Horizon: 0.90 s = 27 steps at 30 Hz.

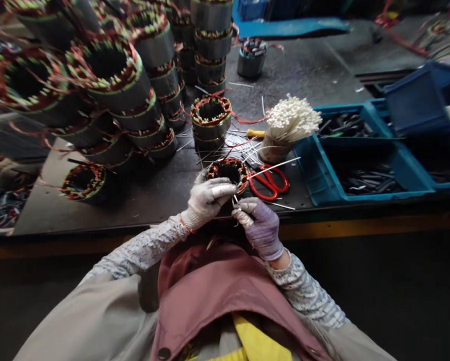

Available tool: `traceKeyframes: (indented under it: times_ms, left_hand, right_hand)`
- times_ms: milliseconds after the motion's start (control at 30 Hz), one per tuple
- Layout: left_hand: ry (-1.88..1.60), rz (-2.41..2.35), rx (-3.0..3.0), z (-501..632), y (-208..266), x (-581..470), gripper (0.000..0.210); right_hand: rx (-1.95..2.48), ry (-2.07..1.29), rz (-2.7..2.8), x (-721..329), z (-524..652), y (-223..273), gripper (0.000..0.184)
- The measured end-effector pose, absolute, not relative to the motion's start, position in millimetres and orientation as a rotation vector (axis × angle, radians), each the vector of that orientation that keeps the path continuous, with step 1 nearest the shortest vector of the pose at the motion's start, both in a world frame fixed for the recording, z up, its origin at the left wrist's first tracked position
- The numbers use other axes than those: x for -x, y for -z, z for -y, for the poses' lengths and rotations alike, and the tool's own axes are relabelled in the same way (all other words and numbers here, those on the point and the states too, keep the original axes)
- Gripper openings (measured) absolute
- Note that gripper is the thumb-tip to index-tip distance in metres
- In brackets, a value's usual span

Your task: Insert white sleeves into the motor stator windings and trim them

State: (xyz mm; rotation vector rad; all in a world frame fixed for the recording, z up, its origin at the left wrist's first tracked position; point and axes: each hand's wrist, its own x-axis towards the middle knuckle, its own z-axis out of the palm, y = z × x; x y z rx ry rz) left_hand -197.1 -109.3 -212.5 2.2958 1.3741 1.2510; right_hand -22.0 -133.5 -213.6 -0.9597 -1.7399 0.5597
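A small motor stator [243, 173] with copper windings and green edging sits at the bench's front edge. My left hand [210, 196], in a whitish glove, rests over its near-left rim with the fingers curled against it. Just right of that, my right hand [260, 223], in a purple-stained glove, pinches a thin white tie [235, 199] at the stator's near edge. Another white strand [273, 168] sticks out from the stator's right side. Red-handled scissors [272, 183] lie close by on the right. My fingers partly hide the stator's near rim.
Stacked stators [116, 90] fill the left of the bench, with a short pile [211, 123] behind my hands. A bundle of white ties [290, 123] stands in a holder, loose strands beside it. Teal bins [390, 195] of dark pieces stand right; a yellow handle [255, 133] lies behind.
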Motion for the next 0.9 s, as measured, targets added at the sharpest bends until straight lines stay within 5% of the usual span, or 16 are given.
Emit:
traceKeyframes:
  times_ms: [767,900]
  left_hand:
    - [-0.742,-1.437,-2.457,112.4,190.0,203.6,0.035]
    - [-1.094,-1.384,-2.576,118.4,188.5,209.0,0.025]
  right_hand:
    - [1.181,-0.413,2.044,32.5,106.4,209.7,0.018]
    - [1.098,-0.064,2.177,38.1,108.3,190.9,0.020]
